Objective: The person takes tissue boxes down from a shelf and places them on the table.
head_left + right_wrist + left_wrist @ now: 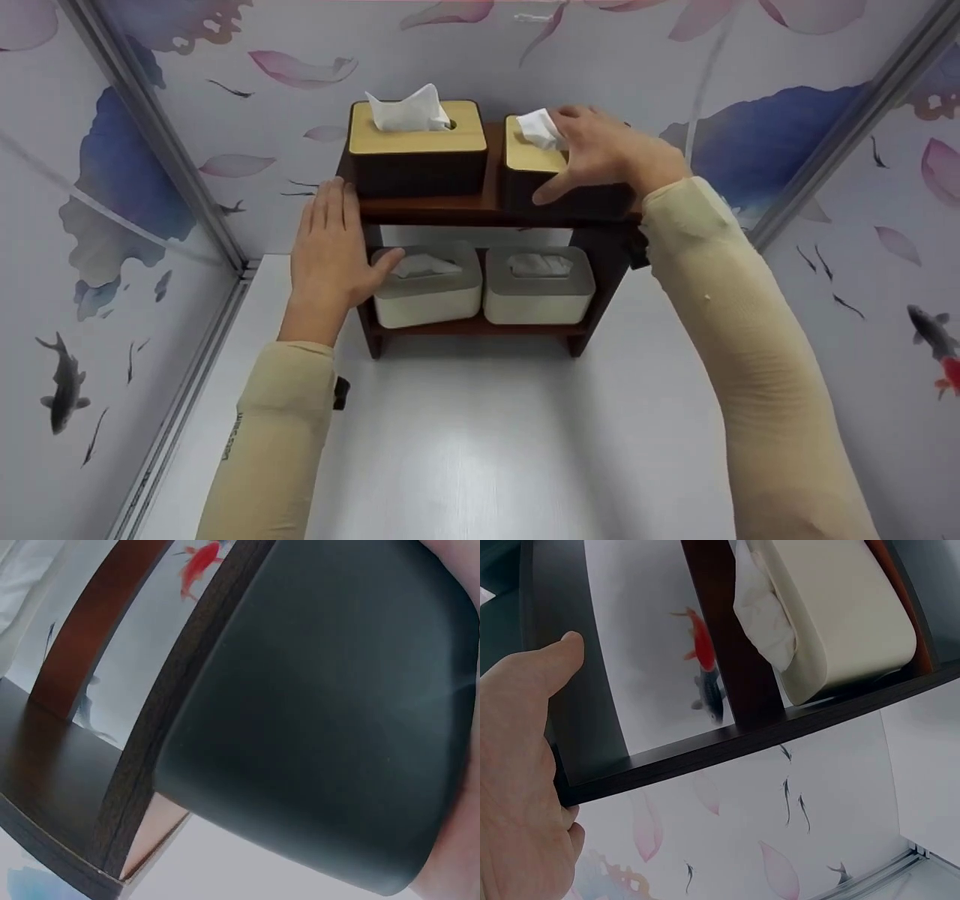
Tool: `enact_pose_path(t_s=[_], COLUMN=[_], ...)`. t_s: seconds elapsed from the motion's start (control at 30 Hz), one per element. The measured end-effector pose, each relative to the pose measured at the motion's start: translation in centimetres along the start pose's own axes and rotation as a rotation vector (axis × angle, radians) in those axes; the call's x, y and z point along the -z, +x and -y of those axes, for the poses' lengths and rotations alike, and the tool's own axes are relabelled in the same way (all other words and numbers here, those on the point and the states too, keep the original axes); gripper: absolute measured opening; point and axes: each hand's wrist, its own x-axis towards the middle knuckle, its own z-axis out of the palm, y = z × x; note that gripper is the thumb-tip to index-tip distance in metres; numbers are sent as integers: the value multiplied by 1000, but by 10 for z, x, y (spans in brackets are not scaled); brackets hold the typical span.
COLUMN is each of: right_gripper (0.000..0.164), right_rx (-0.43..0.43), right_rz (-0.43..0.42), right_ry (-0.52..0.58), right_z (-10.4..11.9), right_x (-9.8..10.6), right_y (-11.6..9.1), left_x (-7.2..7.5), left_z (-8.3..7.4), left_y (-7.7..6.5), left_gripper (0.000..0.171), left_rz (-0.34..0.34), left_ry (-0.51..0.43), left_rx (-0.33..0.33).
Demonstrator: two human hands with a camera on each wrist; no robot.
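Note:
My right hand [607, 150] grips the right-hand black tissue box [592, 199] from above, thumb on its front and fingers over the far side. This box has a wooden lid with a white tissue sticking out; in the right wrist view its dark side [322, 705] fills much of the picture, overlapping the shelf's edge. My left hand [330, 247] rests with straight fingers against the left end of the brown wooden shelf [427, 212], thumb held out. Beside it on the top board stands another black tissue box [418, 174] with a wooden lid.
On the lower board sit two tissue boxes with grey lids, a left one [427, 306] and a right one [538, 307]. The shelf stands on a white floor [457, 442], close to a back wall [585, 67] printed with petals and fish. Metal-framed panels flank both sides.

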Motion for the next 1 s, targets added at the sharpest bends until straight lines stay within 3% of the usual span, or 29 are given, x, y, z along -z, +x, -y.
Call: enact_pose_path(t_s=[0.43, 1.0], right_gripper=[124, 131], right_rx=[32, 222], right_rz=[-22, -184], right_ry=[-25, -218], right_z=[5, 29], right_x=[-3, -23], right_y=[-21, -56], left_x=[0, 0], left_z=[-1, 0], left_y=[1, -2], left_gripper=[106, 106], left_rz=[7, 2], left_ry=[-3, -26], left_rx=[-8, -18])
